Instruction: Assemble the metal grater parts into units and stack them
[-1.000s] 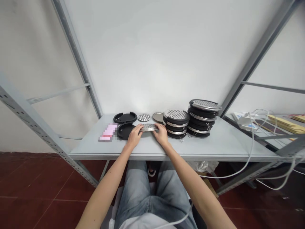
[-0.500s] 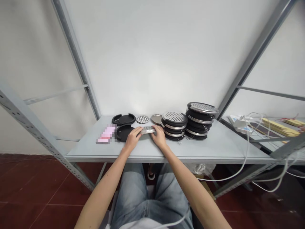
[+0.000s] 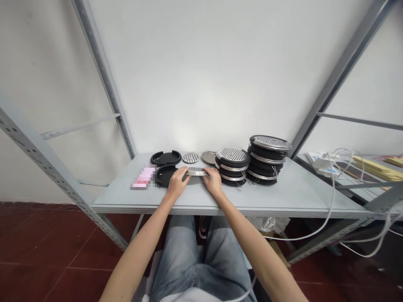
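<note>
A round metal grater disc with a perforated top is held level just above the table. My left hand grips its left edge, and my right hand grips the right edge, fingers on the rim of both sides. Partly behind my left hand lies a round black plastic holder. Farther back are a second black holder with a notched rim, a loose grater disc with raised teeth, and a shiny metal ring or plate, partly hidden by the stack.
Two stacks stand to the right: a shorter stack and a taller stack of black holders with metal discs and wire clips. A pixelated pink item lies left. The grey table has metal posts; a white cable hangs at right.
Both hands still hold the grater disc; their fingers have shifted slightly along its rim. The whole view has moved a little, so everything appears slightly farther right.
</note>
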The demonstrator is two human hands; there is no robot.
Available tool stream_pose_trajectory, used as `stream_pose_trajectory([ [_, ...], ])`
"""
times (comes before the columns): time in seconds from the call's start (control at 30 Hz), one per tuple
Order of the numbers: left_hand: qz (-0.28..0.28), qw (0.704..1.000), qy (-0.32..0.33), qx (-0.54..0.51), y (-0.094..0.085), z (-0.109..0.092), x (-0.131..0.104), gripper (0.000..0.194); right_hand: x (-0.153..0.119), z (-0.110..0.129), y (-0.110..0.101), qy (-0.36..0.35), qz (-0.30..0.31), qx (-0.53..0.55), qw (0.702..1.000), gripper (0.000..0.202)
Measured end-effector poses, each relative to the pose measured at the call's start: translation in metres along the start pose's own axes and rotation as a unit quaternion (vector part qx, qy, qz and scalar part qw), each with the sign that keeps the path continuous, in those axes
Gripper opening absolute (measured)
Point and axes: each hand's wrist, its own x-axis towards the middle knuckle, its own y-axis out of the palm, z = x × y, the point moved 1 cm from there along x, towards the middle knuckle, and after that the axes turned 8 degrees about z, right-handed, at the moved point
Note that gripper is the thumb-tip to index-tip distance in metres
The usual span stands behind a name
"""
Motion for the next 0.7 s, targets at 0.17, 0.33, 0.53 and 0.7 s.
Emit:
stream_pose_trajectory([
  [0.17,-0.018,1.000,0.013,0.020,-0.0024,-0.0053,0.0003,0.043,-0.0006,0.0042,-0.0013,-0.005,0.022,-0.009,1.000,0.031],
  [0.33,0.006,0.999,0.031,0.010,-0.0014,-0.0069,0.0004,0.035,-0.0006,0.0028,-0.0010,0.009,0.006,0.003,1.000,0.030],
  [0.53,0.043,0.999,-0.014,0.005,0.0037,0.0015,-0.0002,0.031,0.0017,-0.0029,0.0009,-0.010,0.007,0.041,0.999,0.031],
  [0.7,0.031,0.999,0.007,0.009,0.0040,-0.0002,-0.0006,0.040,0.0001,0.0000,-0.0004,-0.013,-0.015,0.017,1.000,0.029],
])
